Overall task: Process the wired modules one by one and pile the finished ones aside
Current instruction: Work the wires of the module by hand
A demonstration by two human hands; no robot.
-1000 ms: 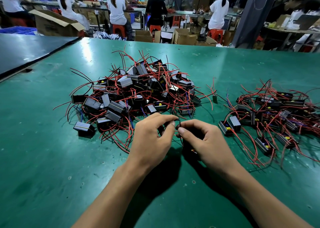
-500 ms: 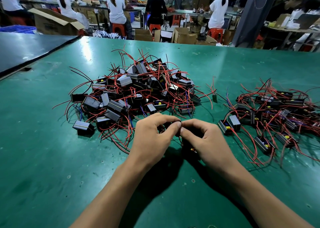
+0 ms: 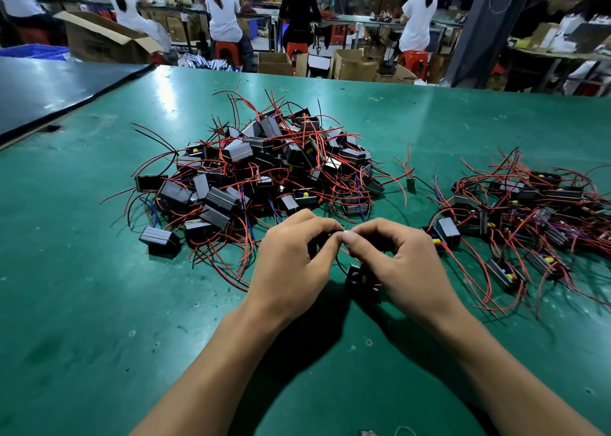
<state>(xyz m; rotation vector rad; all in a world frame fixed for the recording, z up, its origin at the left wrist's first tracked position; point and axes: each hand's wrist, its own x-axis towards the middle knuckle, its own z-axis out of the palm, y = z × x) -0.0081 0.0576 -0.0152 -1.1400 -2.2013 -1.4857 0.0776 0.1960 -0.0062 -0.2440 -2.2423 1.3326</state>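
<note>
- We work at a green table point(image 3: 99, 303).
- Just beyond our fingertips lies the big heap of black modules point(image 3: 264, 171), tangled in red wire.
- Off to the right of our fingers sits the smaller pile point(image 3: 529, 210), its nearest pieces close to the right knuckles.
- Our left hand point(image 3: 291, 267) and right hand point(image 3: 406, 270) are both curled, thumb and forefinger tips meeting tip to tip.
- One module point(image 3: 360, 278) hangs just below the fingers, between the palms.
- Its thin wires point(image 3: 340, 263) run up into both pinches.
- A small loose part point(image 3: 411, 185) lies beyond the right fingers, between the piles.
</note>
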